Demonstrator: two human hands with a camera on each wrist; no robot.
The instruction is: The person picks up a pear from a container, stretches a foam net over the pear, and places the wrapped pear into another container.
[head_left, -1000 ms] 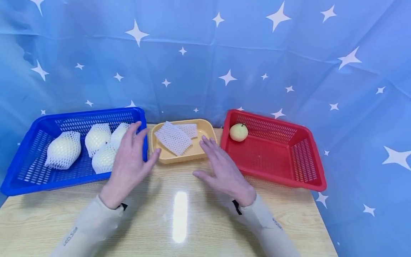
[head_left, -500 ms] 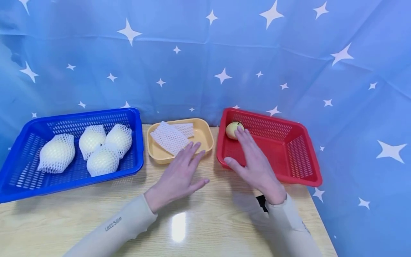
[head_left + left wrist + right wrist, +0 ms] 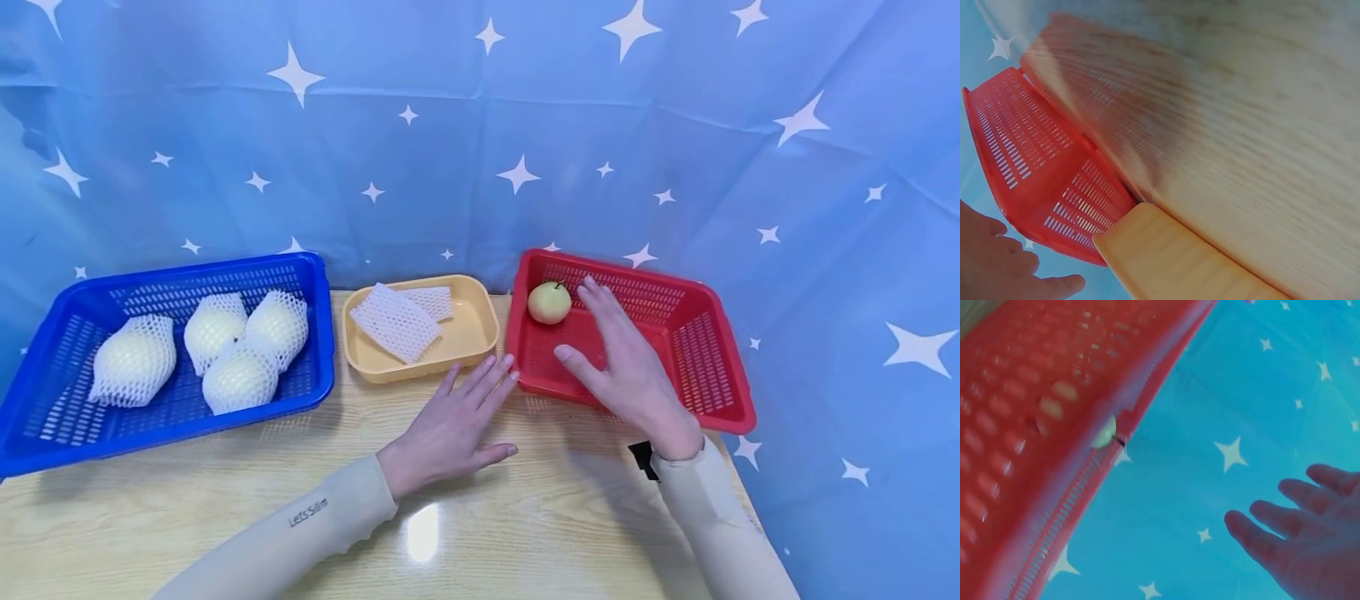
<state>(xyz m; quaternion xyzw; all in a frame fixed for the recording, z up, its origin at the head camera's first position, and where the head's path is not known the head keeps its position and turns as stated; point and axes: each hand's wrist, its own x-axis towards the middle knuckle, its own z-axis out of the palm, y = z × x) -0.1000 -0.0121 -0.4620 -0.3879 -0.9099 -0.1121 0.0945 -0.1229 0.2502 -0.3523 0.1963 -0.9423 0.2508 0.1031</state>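
A bare pale yellow-green pear (image 3: 550, 303) with a dark stem lies in the left back corner of the red basket (image 3: 720, 333). My right hand (image 3: 628, 367) hovers over that basket, fingers extended, just to the right of the pear and holding nothing. Over the table in front of the yellow tray (image 3: 480, 354), my left hand (image 3: 450, 429) is spread palm down with nothing in it. White foam net sleeves (image 3: 396, 321) lie flat in the tray. In the right wrist view the pear (image 3: 1105, 432) peeks above the basket's rim, and the right hand's fingers (image 3: 1260, 540) are apart.
On the left stands a blue basket (image 3: 322, 375) with several pears (image 3: 240, 375) in white foam nets. All three containers line the back of the wooden table (image 3: 225, 517), against a blue star-patterned curtain (image 3: 420, 150).
My left hand has moved right, from beside the blue basket to in front of the tray. The right hand has shifted right, from near the tray to over the red basket.
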